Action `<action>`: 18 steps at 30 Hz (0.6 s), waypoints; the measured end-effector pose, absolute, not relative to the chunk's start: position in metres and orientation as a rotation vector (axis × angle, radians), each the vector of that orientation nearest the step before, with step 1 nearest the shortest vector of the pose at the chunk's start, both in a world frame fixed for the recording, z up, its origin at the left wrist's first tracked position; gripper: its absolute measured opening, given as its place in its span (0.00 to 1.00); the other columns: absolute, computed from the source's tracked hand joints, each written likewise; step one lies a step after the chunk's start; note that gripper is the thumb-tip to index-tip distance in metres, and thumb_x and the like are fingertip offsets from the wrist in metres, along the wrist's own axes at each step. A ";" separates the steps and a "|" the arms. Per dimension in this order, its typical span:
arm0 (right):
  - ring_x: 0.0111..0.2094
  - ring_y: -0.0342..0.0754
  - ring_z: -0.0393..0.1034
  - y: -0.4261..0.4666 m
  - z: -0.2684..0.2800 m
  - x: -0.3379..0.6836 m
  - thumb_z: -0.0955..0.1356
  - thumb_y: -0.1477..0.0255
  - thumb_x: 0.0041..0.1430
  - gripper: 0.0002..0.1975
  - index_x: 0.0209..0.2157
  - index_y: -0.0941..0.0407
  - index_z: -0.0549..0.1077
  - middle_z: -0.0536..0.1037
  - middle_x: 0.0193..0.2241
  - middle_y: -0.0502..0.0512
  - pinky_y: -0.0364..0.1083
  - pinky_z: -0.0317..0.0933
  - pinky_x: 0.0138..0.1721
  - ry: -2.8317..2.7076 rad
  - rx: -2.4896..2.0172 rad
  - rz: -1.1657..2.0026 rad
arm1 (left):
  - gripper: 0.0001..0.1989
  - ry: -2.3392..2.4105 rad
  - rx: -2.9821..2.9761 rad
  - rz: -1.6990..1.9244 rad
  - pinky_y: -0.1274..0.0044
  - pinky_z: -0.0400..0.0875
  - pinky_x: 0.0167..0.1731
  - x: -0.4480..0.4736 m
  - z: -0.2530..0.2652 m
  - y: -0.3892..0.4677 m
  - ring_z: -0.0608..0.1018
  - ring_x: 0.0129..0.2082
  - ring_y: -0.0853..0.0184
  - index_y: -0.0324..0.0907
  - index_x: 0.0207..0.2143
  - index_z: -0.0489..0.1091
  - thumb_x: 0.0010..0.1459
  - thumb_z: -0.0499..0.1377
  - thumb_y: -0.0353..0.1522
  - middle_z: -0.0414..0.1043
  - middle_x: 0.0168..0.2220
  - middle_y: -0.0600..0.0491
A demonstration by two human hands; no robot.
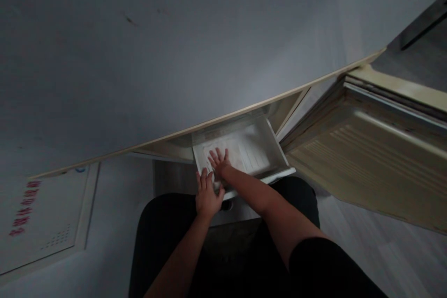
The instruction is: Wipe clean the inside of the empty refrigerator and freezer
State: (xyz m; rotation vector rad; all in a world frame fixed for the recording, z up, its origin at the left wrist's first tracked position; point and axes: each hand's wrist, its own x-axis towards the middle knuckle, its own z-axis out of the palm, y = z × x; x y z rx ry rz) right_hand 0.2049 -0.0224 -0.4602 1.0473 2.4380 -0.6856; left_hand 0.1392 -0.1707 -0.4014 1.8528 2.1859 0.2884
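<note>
A white pull-out drawer (268,153) juts from a low cabinet that looks like a refrigerator. Inside it, on the left, my right hand (220,165) lies palm down with fingers spread. Something pale and flat (232,146) shows beneath and beside that hand; I cannot make out what it is. My left hand (208,199) rests at the drawer's front left corner, fingers stretched over the rim and thumb apart. The two hands are close together, with the left one nearer to me.
The cabinet's door (384,149) hangs wide open on the right, its inner side stained. Above the drawer spreads a large grey-white top (209,46) with a pale edge. A wall panel (45,219) with red lettering is at the left. My knees flank the drawer.
</note>
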 end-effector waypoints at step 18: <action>0.72 0.74 0.19 0.021 -0.443 0.376 0.80 0.58 0.44 0.64 0.74 0.55 0.46 0.31 0.73 0.70 0.75 0.26 0.66 2.414 1.198 -0.505 | 0.29 2.193 1.871 0.281 0.55 0.60 0.68 0.143 -0.400 -0.170 0.43 0.75 0.45 0.37 0.65 0.59 0.64 0.54 0.38 0.53 0.72 0.40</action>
